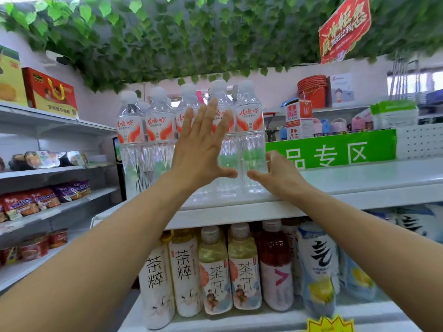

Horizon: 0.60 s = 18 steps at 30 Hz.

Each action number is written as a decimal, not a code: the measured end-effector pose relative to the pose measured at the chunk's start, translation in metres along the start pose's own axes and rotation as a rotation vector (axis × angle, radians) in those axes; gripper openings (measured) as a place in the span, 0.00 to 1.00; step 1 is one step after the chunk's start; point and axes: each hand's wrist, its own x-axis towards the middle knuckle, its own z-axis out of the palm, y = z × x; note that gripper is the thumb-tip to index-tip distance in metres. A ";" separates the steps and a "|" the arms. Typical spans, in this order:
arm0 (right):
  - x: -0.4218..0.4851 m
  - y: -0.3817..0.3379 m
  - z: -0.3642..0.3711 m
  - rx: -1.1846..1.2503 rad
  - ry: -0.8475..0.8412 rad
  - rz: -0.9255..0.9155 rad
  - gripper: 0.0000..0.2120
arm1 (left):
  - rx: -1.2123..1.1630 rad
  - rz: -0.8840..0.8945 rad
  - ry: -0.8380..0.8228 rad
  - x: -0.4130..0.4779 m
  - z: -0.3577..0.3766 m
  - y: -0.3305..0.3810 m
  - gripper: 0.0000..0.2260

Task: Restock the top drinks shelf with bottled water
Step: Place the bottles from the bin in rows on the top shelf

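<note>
Where the white top shelf [359, 180] runs under hanging green leaves [167, 39], the water bottles [158, 130] stand on it, the left hand [203, 147] flat and spread against them, the right hand [281, 174] curled round the rightmost bottle [250, 121].

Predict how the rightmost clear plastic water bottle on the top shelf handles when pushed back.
Probably heavy for its size: the clear plastic water bottle appears full. It is tall and narrow, so a high push may tip it; the right hand grips it low, which seems safer. Its ribbed walls likely flex slightly under a squeeze.
</note>
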 end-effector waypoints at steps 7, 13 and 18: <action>0.012 -0.002 0.004 -0.016 -0.039 0.040 0.31 | 0.024 -0.016 -0.023 -0.001 -0.008 0.005 0.57; 0.022 -0.002 0.010 -0.020 -0.084 0.087 0.33 | 0.018 -0.017 -0.036 -0.002 -0.010 0.006 0.57; -0.001 -0.006 -0.002 -0.103 -0.051 0.035 0.36 | -0.084 -0.003 -0.065 -0.020 -0.024 0.013 0.47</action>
